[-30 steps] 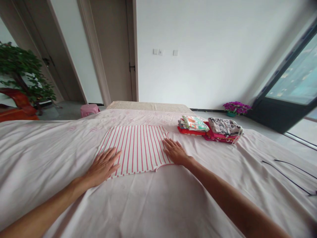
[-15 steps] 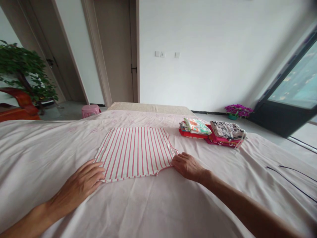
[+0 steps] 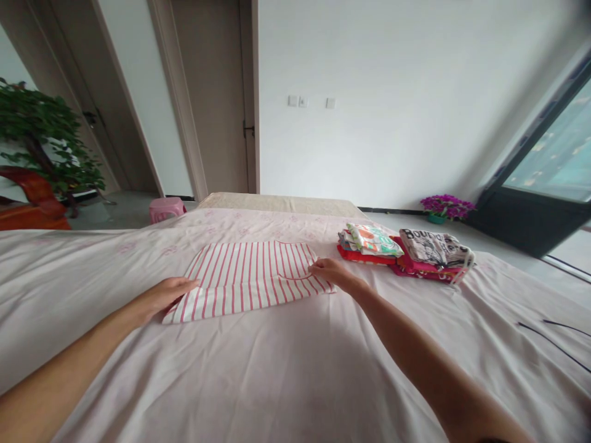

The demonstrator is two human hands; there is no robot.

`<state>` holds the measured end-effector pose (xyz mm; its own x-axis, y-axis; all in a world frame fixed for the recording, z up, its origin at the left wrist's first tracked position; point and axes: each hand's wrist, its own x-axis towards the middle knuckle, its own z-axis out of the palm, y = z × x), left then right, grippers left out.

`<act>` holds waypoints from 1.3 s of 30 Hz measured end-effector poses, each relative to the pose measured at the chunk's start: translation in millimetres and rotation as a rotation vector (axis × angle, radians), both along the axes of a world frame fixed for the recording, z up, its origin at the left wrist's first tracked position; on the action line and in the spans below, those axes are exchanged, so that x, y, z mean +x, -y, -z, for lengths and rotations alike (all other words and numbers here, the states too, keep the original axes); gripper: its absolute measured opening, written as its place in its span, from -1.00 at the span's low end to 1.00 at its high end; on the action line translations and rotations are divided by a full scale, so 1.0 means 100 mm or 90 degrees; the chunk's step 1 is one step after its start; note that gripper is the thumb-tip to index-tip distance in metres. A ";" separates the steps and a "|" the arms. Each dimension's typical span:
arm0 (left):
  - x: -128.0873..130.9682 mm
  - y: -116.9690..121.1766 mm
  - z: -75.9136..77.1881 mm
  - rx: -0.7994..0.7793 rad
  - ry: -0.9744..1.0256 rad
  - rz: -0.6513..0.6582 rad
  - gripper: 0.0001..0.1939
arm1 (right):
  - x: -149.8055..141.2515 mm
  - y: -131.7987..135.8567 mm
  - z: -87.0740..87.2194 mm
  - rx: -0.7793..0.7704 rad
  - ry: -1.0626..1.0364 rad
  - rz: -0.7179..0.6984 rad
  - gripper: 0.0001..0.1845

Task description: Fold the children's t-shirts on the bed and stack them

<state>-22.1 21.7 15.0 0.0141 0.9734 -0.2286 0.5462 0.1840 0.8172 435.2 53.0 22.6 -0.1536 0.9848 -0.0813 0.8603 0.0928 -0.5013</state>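
Note:
A white sleeveless top with red stripes [image 3: 249, 271] lies on the pale pink bedsheet [image 3: 277, 381], its neckline and armholes to the right. Its near side is partly lifted and turned over towards the far side. At the hem on the left, my left hand [image 3: 170, 290] is closed on the turned edge, fingertips partly hidden. My right hand [image 3: 330, 271] pinches the same edge near the armhole on the right. Between the hands the lifted fabric slopes down to the sheet.
Two stacks of folded clothes stand on the right: one with a white printed garment on top [image 3: 373, 239], another topped by a "Bound" print [image 3: 434, 247]. Dark cords [image 3: 554, 344] lie at far right. A pink stool [image 3: 167, 209] stands beyond the bed's left side.
Both hands have lifted the top's near edge and carried it away from me, partly folding the fabric over. Both were resting at the near corners before.

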 end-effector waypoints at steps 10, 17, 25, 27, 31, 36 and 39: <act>0.01 -0.04 0.21 0.210 -0.187 -0.045 -0.65 | -0.06 0.11 0.15 0.158 0.031 0.127 -0.65; 0.09 -0.05 0.21 0.190 -0.441 -0.009 -0.64 | -0.09 0.20 0.17 0.128 0.165 0.134 -0.60; 0.26 0.12 0.08 0.297 -0.569 -0.012 -0.60 | -0.17 0.32 0.02 0.186 0.235 0.126 -0.63; 0.46 0.16 0.05 0.406 -0.527 0.046 -0.59 | -0.39 0.43 -0.04 0.267 0.238 0.037 -0.60; 1.01 0.16 0.14 0.479 -0.317 0.213 -0.55 | -1.07 0.65 0.02 0.347 0.171 -0.231 -0.47; 1.22 0.09 0.44 0.460 -0.401 0.281 -0.41 | -1.47 0.65 0.33 0.329 0.155 -0.276 -0.33; 0.96 0.04 0.52 0.463 -0.486 0.322 -0.35 | -1.29 0.53 0.41 0.316 0.175 -0.287 -0.34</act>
<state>73.9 17.6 -37.3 0.5375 0.8009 0.2639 0.8180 -0.5712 0.0676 306.2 -0.3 -18.4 -0.5918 0.7615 0.2645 0.7735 0.6288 -0.0796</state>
